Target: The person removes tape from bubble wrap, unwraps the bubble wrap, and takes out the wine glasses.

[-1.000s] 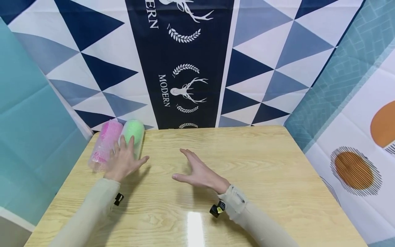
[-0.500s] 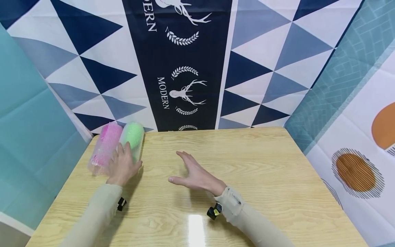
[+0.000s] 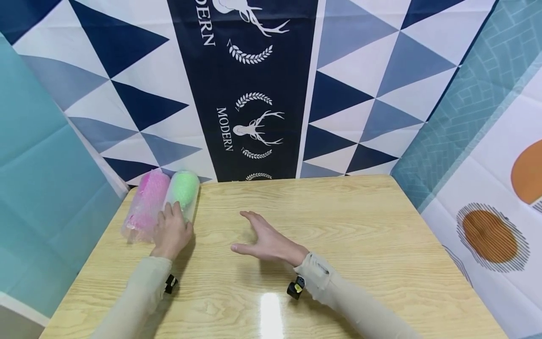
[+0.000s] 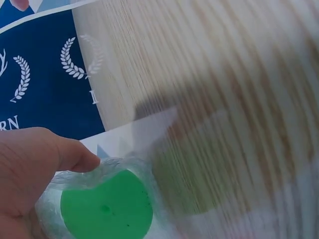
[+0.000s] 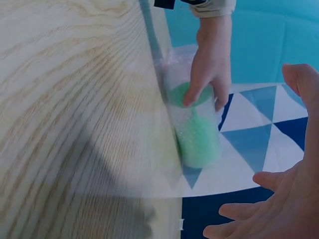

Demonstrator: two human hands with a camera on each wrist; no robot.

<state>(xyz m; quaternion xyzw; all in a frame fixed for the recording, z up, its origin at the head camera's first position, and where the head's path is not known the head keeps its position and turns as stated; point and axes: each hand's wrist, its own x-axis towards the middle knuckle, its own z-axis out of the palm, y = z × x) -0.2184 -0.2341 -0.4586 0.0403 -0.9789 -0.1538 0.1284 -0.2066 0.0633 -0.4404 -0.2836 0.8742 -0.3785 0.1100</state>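
My left hand (image 3: 171, 233) grips the near part of a green roll (image 3: 185, 187) in clear plastic wrap, lying at the table's back left. In the left wrist view, the thumb presses the crinkled plastic beside the roll's flat green end (image 4: 107, 206). The right wrist view has the thumb on one side of the wrapped green roll (image 5: 199, 142) and the fingers on the other. Close against its left lies a similar pink roll (image 3: 148, 202), also wrapped. My right hand (image 3: 271, 241) hovers over the middle of the table, thumb and fingers spread, holding nothing.
The light wood table (image 3: 338, 226) meets a patterned blue and white cloth wall (image 3: 254, 70) at the back. A teal panel (image 3: 51, 188) stands along the left side, and a printed cloth (image 3: 487, 226) hangs at the right.
My left hand has drawn slightly nearer and lowered, its spread fingers closing around the green roll. My right hand has barely moved, and both rolls lie in the same place.
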